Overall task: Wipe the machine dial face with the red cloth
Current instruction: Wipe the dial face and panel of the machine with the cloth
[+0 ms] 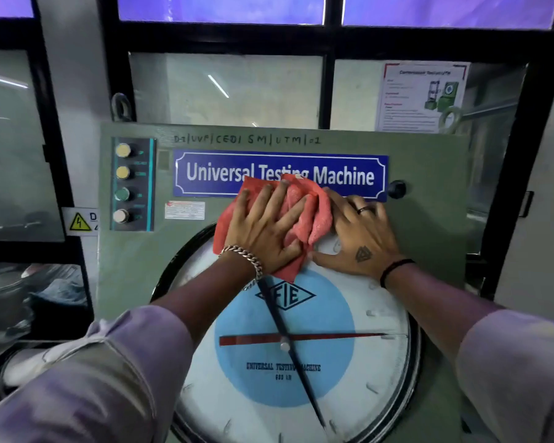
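Observation:
The round dial face (317, 372) fills the lower middle, white with a blue centre, a red pointer and a black pointer. A red cloth (314, 215) is pressed against the top of the dial and the green panel above it. My left hand (263, 231) lies flat on the cloth with fingers spread, a chain bracelet on the wrist. My right hand (359, 238) rests flat beside it, fingers partly over the cloth's right edge, thumb on the dial glass. The cloth hides the dial's top rim and part of the blue nameplate (343, 175).
The green machine panel (429, 238) carries a column of push buttons (122, 183) at the left and a black knob (396, 188) at the right. A window with black frames (328, 87) stands behind. A poster (422, 97) hangs at upper right.

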Available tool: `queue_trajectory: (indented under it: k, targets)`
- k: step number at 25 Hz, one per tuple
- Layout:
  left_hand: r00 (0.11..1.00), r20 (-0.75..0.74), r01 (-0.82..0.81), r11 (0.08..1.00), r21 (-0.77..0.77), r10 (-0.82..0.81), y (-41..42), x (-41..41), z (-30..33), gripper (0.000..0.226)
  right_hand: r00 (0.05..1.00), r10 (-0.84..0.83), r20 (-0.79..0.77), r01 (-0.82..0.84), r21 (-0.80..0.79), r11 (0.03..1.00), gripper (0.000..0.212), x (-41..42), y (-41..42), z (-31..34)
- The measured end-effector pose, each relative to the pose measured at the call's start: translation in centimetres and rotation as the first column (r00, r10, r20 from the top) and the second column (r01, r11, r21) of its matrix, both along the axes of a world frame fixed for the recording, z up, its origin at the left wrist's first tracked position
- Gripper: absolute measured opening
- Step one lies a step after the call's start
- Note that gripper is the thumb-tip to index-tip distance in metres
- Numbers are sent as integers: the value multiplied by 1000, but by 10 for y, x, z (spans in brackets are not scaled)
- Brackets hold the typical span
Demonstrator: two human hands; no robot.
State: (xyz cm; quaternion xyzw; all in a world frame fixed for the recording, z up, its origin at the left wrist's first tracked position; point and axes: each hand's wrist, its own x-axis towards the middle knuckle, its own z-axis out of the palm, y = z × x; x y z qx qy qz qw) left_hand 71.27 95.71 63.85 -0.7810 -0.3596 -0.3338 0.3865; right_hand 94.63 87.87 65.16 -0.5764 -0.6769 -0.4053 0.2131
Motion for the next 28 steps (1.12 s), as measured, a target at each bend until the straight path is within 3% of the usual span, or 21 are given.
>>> queue_trajectory:
  k: [6,9,12,14,17,20,24,28]
  targets:
    - [988,-144,49,999,14,-47,-14,61,4,89,984,-50,-169,50,-3,999,113,34,-22,-30]
    - [987,-155,30,999,-9,-31,-19,61,5,90,983,-62,-170,64,9,998,115,41,-24,-40]
    - [992,81,-92,989,-118,101,-13,13,-5,95,991,-35,-131,33,-13,999,122,37,-21,-39]
    - [945,237,-165,954,-250,225,-11,-41,-33,97,991,-36,-132,27,-69,997,130,34,-20,-35]
    - [879,320,-230,901,-367,355,-24,-100,-84,99,993,-24,-116,15,-73,997,131,36,-24,-34]
    - [872,331,-222,893,-391,361,-26,-90,-70,101,992,-18,-122,7,-87,996,132,42,-32,-30]
    - [974,92,-183,959,-216,206,-14,-13,-6,95,992,-24,-122,11,-111,994,129,42,-34,-27]
    - [987,-96,-140,983,-114,130,-13,40,9,86,992,-9,-127,-4,-105,994,124,36,-32,-27]
